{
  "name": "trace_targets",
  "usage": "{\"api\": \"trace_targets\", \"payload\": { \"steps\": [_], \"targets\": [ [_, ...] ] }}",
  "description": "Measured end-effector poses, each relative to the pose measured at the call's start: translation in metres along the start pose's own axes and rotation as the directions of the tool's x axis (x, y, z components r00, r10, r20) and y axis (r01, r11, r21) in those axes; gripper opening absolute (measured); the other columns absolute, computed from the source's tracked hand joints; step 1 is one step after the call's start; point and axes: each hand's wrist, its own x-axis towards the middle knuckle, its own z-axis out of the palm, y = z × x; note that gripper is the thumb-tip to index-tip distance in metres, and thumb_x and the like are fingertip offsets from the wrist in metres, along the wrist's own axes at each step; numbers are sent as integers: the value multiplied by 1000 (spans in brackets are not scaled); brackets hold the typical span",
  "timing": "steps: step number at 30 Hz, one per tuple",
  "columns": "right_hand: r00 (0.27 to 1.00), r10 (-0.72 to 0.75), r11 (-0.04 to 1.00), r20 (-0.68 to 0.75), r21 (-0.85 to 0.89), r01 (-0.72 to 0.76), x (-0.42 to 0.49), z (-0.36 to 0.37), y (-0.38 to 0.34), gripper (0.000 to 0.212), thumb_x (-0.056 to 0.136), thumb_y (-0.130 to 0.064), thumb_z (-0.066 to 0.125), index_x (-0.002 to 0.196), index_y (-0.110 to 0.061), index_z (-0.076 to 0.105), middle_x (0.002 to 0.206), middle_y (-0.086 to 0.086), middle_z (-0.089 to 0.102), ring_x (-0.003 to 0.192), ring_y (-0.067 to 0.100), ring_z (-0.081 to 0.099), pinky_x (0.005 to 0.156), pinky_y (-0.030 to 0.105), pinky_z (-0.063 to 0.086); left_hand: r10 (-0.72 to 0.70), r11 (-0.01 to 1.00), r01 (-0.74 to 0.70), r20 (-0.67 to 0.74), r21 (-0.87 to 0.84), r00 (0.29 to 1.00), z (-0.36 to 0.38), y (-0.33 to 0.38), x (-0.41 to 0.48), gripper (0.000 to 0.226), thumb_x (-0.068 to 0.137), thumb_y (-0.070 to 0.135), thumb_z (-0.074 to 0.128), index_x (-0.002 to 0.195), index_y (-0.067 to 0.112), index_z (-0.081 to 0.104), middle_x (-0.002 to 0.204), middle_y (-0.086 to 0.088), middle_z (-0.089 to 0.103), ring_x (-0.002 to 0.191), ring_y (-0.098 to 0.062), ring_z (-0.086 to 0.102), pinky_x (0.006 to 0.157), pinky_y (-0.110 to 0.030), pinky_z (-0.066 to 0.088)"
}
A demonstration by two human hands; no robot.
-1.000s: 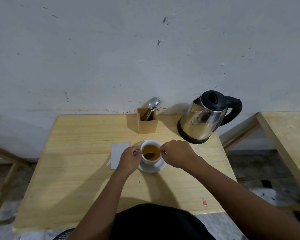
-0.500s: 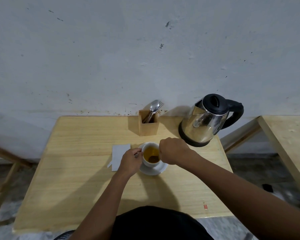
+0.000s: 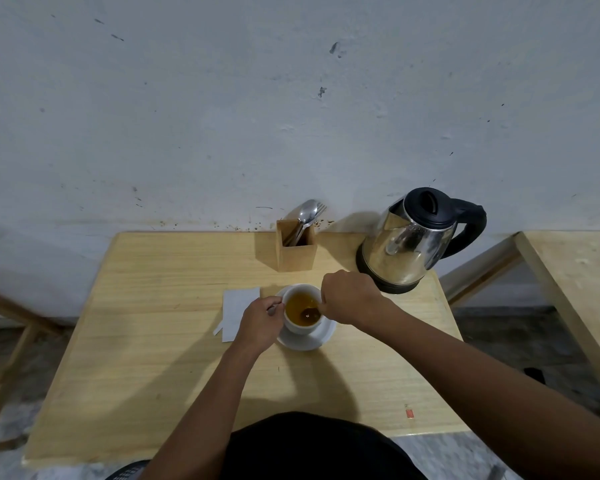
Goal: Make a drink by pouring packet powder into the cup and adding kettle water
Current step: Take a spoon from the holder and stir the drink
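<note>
A white cup (image 3: 300, 328) stands on a white saucer (image 3: 323, 336) in the middle of the wooden table (image 3: 153, 341). Amber liquid fills the cup. My left hand (image 3: 258, 323) grips the cup's handle on its left side. My right hand (image 3: 349, 296) is closed on a spoon (image 3: 310, 311) whose bowl dips into the drink. A white torn packet (image 3: 238, 311) lies flat just left of the cup. The steel kettle (image 3: 409, 245) with a black lid and handle sits on its base at the back right.
A wooden holder (image 3: 297, 251) with a spoon and a fork stands against the wall behind the cup. A second wooden table (image 3: 575, 271) is at the right. A small red scrap (image 3: 409, 413) lies near the table's front edge.
The spoon's bowl has shifted inside the cup as my right hand moves around its rim. My left hand stays on the handle. The camera has tilted slightly.
</note>
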Motion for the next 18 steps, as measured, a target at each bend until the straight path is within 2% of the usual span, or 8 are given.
{"api": "trace_targets", "payload": {
  "steps": [4, 7, 12, 15, 18],
  "targets": [
    [1000, -9, 996, 16, 93, 8, 4, 5, -4, 26, 90, -35, 57, 100, -12, 62, 82, 2, 59, 73, 21, 58, 64, 32, 48, 5, 1000, -5, -5, 0, 1000, 0, 1, -1, 29, 95, 20, 49, 120, 12, 63, 118, -8, 64, 103, -17, 55, 84, -25, 39],
    [1000, 10, 994, -13, 113, -9, 8, 9, -5, 24, 93, -30, 51, 105, -14, 65, 90, 4, 67, 78, 22, 63, 67, 33, 52, 12, 1000, -12, -8, -3, 1000, 0, 2, -2, 28, 95, 18, 49, 118, 11, 64, 111, -7, 64, 102, -17, 56, 83, -25, 39],
    [998, 37, 999, -52, 13, -36, 10, 10, -2, 20, 96, -22, 49, 107, -15, 65, 91, 4, 67, 70, 20, 57, 56, 29, 41, -3, 1000, 4, -4, 8, 1000, 0, 0, -1, 30, 95, 18, 49, 120, 10, 62, 122, -10, 63, 111, -22, 57, 86, -26, 40],
    [998, 27, 999, -49, -19, -28, 6, 5, -2, 18, 96, -20, 49, 104, -12, 62, 85, 3, 59, 70, 20, 53, 57, 29, 39, -2, 1000, 2, -4, 12, 1000, 0, 0, 0, 30, 95, 19, 49, 121, 11, 62, 123, -10, 63, 113, -23, 57, 88, -26, 41],
    [999, 5, 999, -38, -33, -6, 2, 0, -2, 20, 94, -28, 53, 104, -11, 59, 83, 2, 53, 72, 20, 53, 60, 30, 40, -6, 1000, 6, -6, 3, 1000, 0, 0, 0, 31, 95, 20, 49, 122, 11, 61, 124, -10, 62, 114, -23, 56, 90, -26, 41]
  ]
}}
